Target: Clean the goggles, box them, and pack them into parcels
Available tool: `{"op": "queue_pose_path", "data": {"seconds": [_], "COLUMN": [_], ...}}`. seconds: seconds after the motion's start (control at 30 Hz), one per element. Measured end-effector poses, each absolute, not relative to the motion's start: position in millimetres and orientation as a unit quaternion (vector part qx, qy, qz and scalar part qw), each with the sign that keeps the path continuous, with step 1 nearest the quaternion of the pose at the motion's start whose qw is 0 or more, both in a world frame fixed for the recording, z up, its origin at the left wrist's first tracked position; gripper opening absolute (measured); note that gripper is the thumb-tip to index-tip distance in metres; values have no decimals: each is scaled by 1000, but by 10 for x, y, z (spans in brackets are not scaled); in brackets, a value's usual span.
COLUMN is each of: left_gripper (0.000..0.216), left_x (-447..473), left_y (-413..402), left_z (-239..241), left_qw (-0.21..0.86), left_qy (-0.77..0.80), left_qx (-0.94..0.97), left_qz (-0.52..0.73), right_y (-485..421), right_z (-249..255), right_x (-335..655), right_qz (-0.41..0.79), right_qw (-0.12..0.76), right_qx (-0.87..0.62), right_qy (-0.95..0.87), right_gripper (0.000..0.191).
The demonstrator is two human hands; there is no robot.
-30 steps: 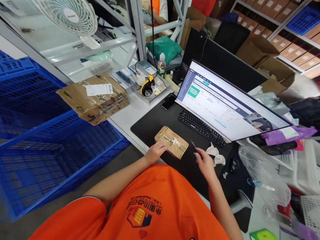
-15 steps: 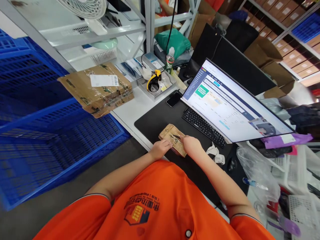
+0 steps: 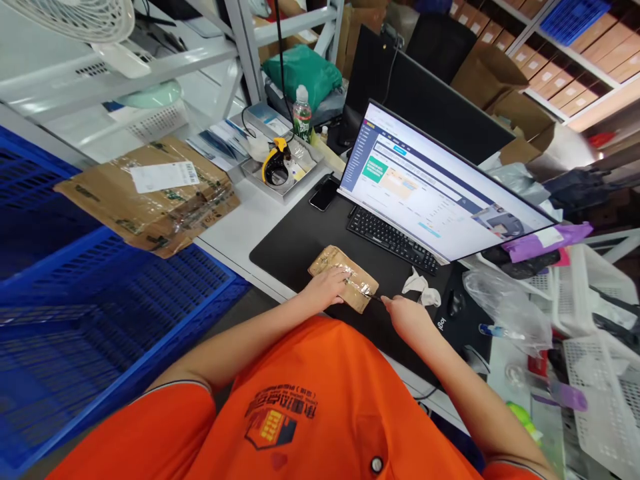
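"logi" on dark mouse mat (image 3: 467, 337); lettering on orange shirt (image 3: 320, 407), monitor (image 3: 450, 193) illegible.

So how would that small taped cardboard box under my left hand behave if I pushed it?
The small taped cardboard box will probably stay stiff, as its boxy shape looks mostly intact. Its shiny tape may feel slick. Lying flat on the black desk mat, it seems likelier to slide than tip.

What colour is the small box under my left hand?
The small taped cardboard box is brown; head view.
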State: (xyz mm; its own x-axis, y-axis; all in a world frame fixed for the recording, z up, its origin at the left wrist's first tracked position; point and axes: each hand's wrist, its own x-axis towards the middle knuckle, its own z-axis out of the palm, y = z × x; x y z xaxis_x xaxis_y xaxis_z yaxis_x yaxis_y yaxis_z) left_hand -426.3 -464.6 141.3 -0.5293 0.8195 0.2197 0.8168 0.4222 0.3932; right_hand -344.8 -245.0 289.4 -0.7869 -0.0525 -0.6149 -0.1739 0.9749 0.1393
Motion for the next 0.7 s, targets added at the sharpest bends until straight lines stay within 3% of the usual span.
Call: {"op": "queue_pose_path", "data": {"seconds": [0.2,0.37,0.43,0.53,0.7], "left_gripper": [43,12,10,19,10], "left_x": [-4520,-4656,-4714,-4756,-4612], "left_y": [-4481,-4443,-4399,-4344,-4420], "left_z": [1466,1239,1173,1131,1124], "left_qw": [60,56,62,63,45], "left_qy": [848,829,822,820,838], "left_qx": [503,524,534,539,518], "left_qz": [155,188,187,182,164], "right_y": [-1960,-1407,-1350,-1419,-1544], "right_z": [2868,2237,1916,1544,1300], "right_x": [-3168,-2803,-2678,-2555,-2476], "right_qz": [74,-104,-163,-161,-120], "right_qw": [344,284,251,205,180], "right_qx": [48,151,180,190,233], "right_qy": [935,941,937,946,948], "right_gripper": [37,40,43,43,43]}}
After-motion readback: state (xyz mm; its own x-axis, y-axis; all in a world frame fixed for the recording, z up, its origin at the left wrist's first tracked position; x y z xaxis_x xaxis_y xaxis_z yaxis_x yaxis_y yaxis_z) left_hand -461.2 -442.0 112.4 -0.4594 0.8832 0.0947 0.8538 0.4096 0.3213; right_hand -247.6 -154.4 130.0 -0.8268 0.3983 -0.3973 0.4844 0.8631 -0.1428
